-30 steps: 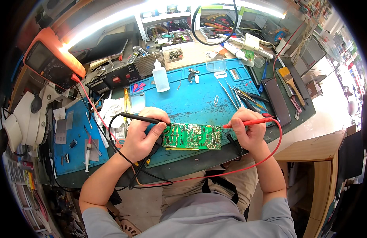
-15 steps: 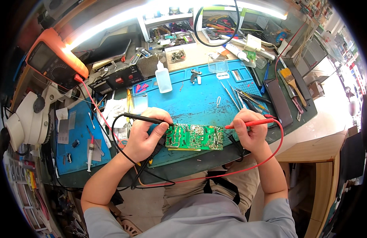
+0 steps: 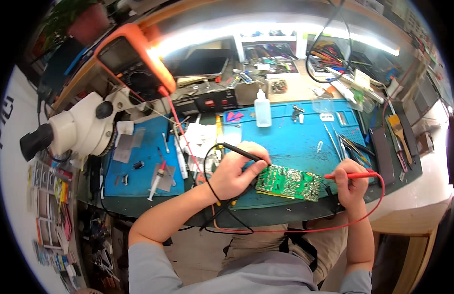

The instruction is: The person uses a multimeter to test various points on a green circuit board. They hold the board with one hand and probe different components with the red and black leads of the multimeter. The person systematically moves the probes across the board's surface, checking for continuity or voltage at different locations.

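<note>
- Workbench [image 3: 266, 216]: dark front edge curves just below the board and both wrists; the person's lap lies beyond it.
- Large blue mat [image 3: 286, 151]: its surface shows between the board and the bottle farther back; tweezers and other hand tools bound it at right.
- Small blue mat [image 3: 115, 185]: left of the large one, paper and a cable between; carries a syringe [image 3: 157, 182].
- Multimeter [image 3: 138, 63]: orange, tilted, back left; red lead plugged in.
- White-framed shelf bin [image 3: 240, 48]: at the back, with a jumble of small tools and parts.
- Left hand [image 3: 241, 171]: fingers closed around the black probe, at the board's upper left corner.
- Right hand [image 3: 352, 185]: narrow grip on the red probe, tip by the board's upper right; contact cannot be told.
- Circuit board [image 3: 288, 183]: green, between the hands, near the large mat's front edge.
- Bottle [image 3: 263, 113]: translucent, upright; fill level unclear.
- Clear box [image 3: 323, 107]: back right of mat; contents unclear.
- Parts tray [image 3: 278, 92]: small metal pieces inside.
- Black probe [image 3: 241, 152] and red probe [image 3: 352, 175]: slim, cabled.
</note>
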`<action>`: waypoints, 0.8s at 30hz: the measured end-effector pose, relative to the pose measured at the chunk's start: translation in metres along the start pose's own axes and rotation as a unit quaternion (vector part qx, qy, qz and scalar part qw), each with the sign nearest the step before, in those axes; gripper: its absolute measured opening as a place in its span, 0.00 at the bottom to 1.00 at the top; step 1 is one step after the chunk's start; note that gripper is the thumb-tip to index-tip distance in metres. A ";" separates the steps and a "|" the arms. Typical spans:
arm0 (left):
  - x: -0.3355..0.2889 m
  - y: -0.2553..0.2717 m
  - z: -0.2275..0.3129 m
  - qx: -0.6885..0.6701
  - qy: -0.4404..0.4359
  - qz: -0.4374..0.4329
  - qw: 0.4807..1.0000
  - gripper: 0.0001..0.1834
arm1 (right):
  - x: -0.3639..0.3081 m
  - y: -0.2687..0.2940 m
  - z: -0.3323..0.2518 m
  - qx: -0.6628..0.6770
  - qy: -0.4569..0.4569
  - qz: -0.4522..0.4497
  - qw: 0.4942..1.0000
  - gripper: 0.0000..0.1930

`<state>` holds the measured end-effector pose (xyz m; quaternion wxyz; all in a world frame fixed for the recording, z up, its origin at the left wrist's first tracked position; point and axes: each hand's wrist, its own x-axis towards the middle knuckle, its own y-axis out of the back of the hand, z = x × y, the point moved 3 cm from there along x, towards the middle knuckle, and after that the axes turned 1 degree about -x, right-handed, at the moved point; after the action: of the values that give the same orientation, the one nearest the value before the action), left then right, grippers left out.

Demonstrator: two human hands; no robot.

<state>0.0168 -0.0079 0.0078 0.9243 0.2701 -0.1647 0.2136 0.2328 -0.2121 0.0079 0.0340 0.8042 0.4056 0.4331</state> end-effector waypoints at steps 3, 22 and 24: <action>0.001 0.001 0.003 0.009 0.003 -0.005 1.000 0.07 | -0.002 0.000 0.001 0.000 -0.003 0.002 1.000 0.08; -0.001 -0.001 0.003 0.021 -0.008 0.003 1.000 0.06 | 0.000 0.001 0.000 0.004 -0.001 -0.002 1.000 0.08; 0.000 -0.003 0.002 -0.012 0.002 0.020 1.000 0.04 | 0.002 0.001 0.000 0.004 0.001 -0.001 1.000 0.08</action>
<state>0.0184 -0.0115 0.0080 0.9232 0.2554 -0.1708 0.2308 0.2339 -0.2114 0.0101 0.0308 0.8033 0.4081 0.4327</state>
